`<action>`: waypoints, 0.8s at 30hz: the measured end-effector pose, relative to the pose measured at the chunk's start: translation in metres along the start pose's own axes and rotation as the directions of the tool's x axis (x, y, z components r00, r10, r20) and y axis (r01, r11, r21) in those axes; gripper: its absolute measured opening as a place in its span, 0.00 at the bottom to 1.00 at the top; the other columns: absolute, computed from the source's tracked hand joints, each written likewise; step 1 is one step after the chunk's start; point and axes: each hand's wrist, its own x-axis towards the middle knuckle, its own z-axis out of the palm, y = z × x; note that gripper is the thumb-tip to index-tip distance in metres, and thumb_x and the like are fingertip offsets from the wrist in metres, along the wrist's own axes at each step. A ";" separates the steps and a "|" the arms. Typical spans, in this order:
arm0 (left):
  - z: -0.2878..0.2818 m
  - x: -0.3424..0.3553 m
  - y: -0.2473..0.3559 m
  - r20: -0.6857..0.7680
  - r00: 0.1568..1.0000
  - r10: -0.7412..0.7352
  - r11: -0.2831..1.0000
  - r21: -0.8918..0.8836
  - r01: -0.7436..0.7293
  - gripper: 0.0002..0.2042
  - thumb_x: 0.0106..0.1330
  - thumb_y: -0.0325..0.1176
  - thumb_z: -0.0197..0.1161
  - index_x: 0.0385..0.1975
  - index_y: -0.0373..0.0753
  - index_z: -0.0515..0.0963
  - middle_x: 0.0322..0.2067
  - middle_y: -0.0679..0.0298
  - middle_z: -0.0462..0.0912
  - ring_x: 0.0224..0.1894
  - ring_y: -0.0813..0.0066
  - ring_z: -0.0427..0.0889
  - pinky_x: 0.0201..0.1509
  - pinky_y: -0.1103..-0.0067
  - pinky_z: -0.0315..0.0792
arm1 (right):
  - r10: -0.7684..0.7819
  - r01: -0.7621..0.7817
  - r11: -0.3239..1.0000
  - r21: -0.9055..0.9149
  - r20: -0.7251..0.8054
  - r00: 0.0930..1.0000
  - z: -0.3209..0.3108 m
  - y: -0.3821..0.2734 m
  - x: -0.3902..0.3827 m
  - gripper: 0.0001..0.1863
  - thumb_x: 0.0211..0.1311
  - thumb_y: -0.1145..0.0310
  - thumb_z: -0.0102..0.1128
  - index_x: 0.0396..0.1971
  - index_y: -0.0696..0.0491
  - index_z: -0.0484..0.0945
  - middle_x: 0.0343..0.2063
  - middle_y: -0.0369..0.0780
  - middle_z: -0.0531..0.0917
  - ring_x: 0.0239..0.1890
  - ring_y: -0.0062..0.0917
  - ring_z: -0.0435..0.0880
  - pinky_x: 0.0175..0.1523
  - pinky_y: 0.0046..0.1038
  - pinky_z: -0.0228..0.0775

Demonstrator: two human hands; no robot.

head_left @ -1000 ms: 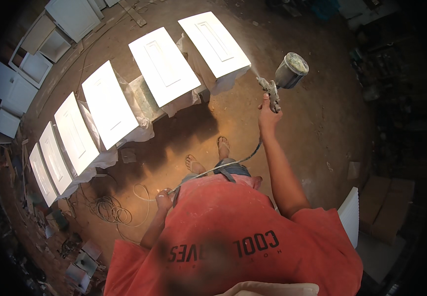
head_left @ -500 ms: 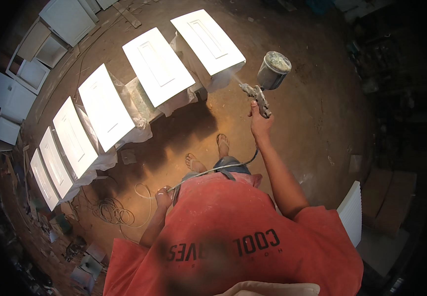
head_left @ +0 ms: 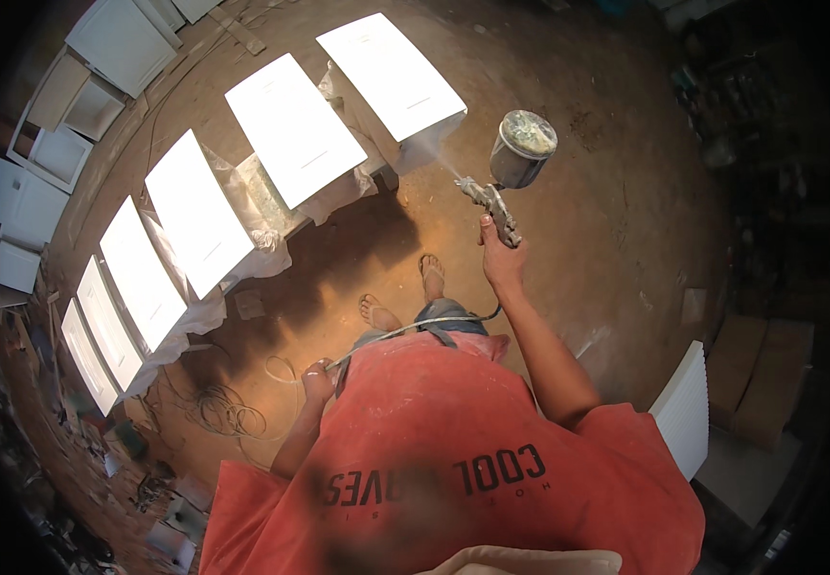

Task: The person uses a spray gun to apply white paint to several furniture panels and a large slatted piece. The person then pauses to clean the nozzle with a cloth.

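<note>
My right hand (head_left: 503,257) is closed round the grip of a paint spray gun (head_left: 489,206), its grey cup (head_left: 523,149) fixed on top. A pale mist leaves the nozzle toward the near end of a white panel door (head_left: 394,77), the farthest right in a row. The gun stays apart from the panel. At my left side, my left hand (head_left: 318,380) is closed on the air hose (head_left: 376,335), which crosses in front of my waist toward the gun. Left of the sprayed panel lie more white panels, among them a wide one (head_left: 295,129), on plastic-draped supports.
Coiled hose (head_left: 223,410) lies on the brown floor beside my left arm. White cabinet parts (head_left: 125,43) and open frames (head_left: 56,153) stand at the far left. A ribbed white panel (head_left: 680,412) and brown boxes (head_left: 769,383) are at my right.
The spray gun and my right hand have shifted slightly left and nearer to me, with mist still coming out. My left hand keeps its hold on the hose.
</note>
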 end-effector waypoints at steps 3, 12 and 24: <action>-0.002 0.003 0.005 0.046 0.998 -0.041 0.999 -0.023 0.042 0.12 0.61 0.43 0.66 0.31 0.40 0.85 0.26 0.51 0.84 0.30 0.54 0.85 0.36 0.65 0.75 | -0.055 0.051 0.998 0.045 0.105 0.993 0.000 0.008 -0.010 0.21 0.65 0.51 0.67 0.32 0.57 0.82 0.22 0.34 0.82 0.28 0.18 0.79 0.36 0.27 0.71; -0.003 -0.002 0.010 0.024 0.998 -0.062 0.997 -0.046 0.063 0.11 0.60 0.42 0.67 0.30 0.40 0.84 0.25 0.52 0.84 0.30 0.54 0.85 0.36 0.65 0.75 | 0.024 -0.023 1.000 0.008 -0.180 0.983 -0.022 0.020 0.044 0.22 0.67 0.49 0.63 0.26 0.54 0.81 0.20 0.32 0.78 0.27 0.19 0.76 0.38 0.27 0.67; -0.003 -0.017 0.006 0.023 0.995 -0.101 0.993 0.068 0.099 0.12 0.64 0.45 0.64 0.33 0.44 0.85 0.29 0.52 0.85 0.36 0.52 0.85 0.42 0.64 0.76 | -0.026 0.027 1.000 0.014 -0.059 0.998 -0.003 0.039 -0.011 0.20 0.68 0.53 0.63 0.31 0.57 0.80 0.22 0.33 0.79 0.28 0.18 0.77 0.37 0.26 0.69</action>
